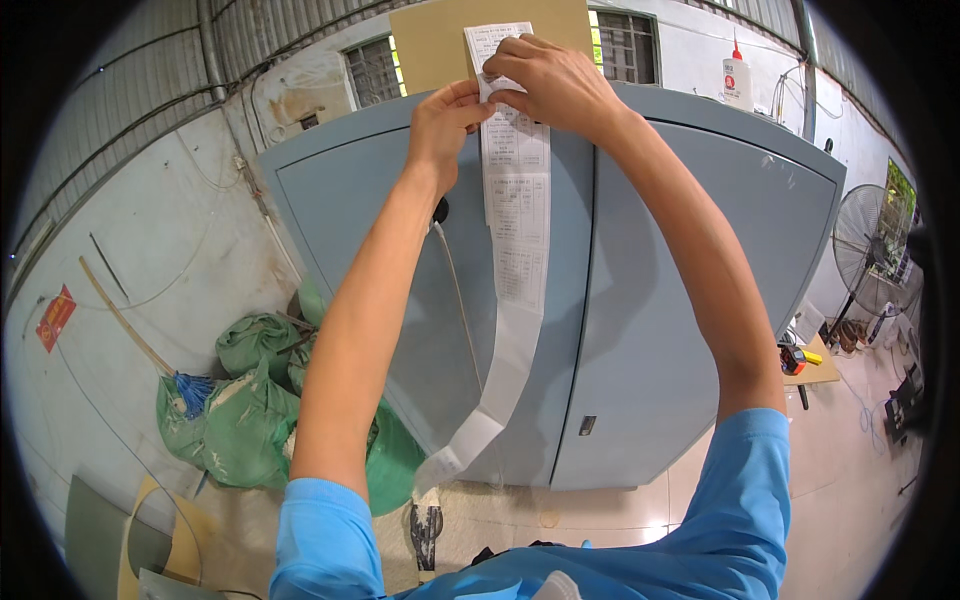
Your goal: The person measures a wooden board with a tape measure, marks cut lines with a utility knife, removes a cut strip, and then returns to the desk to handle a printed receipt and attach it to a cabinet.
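Note:
A long strip of white printed labels (520,215) hangs down in front of a blue-grey two-door cabinet (670,260). Its lower end turns blank, bends to the left and dangles toward the floor. My left hand (447,128) pinches the strip's left edge near the cabinet's top. From the right, my right hand (556,82) reaches over the strip, its fingers closed on the paper just above the left fingertips. Behind the strip's upper end stands a tan board (430,45). What the fingertips do between the paper layers is partly hidden.
A white bottle with a red tip (737,80) stands on the cabinet top at right. Green sacks (245,425) and a broom with blue bristles (192,392) are at the left wall. A standing fan (868,240) is far right, past a low table (815,370).

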### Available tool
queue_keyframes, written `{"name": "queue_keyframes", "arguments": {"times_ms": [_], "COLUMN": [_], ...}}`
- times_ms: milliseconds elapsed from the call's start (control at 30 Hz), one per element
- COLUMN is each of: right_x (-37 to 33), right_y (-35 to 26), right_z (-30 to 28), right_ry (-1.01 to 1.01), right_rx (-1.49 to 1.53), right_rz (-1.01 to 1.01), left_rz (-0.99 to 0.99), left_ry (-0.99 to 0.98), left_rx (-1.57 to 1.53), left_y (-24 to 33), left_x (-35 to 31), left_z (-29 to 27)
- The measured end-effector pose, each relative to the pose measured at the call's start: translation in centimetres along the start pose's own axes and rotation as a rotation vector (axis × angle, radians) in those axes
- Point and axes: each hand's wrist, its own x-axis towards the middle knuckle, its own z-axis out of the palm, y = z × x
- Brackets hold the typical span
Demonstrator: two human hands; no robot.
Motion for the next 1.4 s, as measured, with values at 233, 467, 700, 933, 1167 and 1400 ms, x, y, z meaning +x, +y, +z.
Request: {"name": "queue_keyframes", "arguments": {"times_ms": [233, 467, 700, 933, 1167, 1400], "right_x": [-0.5, -1.0, -1.5, -1.4, -1.6, -1.2], "right_y": [0.9, 0.7, 0.4, 0.5, 0.8, 1.8], "right_z": [0.6, 0.3, 0.7, 0.2, -0.6, 0.3], "right_ry": [0.047, 0.120, 0.065, 0.089, 0.072, 0.006], "right_rx": [-0.085, -0.083, -0.198, -0.164, -0.015, -0.071], "right_rz": [-0.153, -0.243, -0.282, -0.281, -0.198, -0.300], "left_rz": [0.031, 0.015, 0.042, 0.066, 0.045, 0.072], "left_ry": [0.019, -0.011, -0.013, -0.015, 0.029, -0.008], "left_rx": [-0.061, -0.071, -0.142, -0.169, -0.157, -0.114], "left_y": [-0.6, -1.0, -1.1, -1.3, -1.3, -1.1], "left_x": [0.0, -0.4, -0.6, -0.8, -0.8, -0.9], "left_z": [0.3, 0.0, 0.1, 0.0, 0.3, 0.0]}}
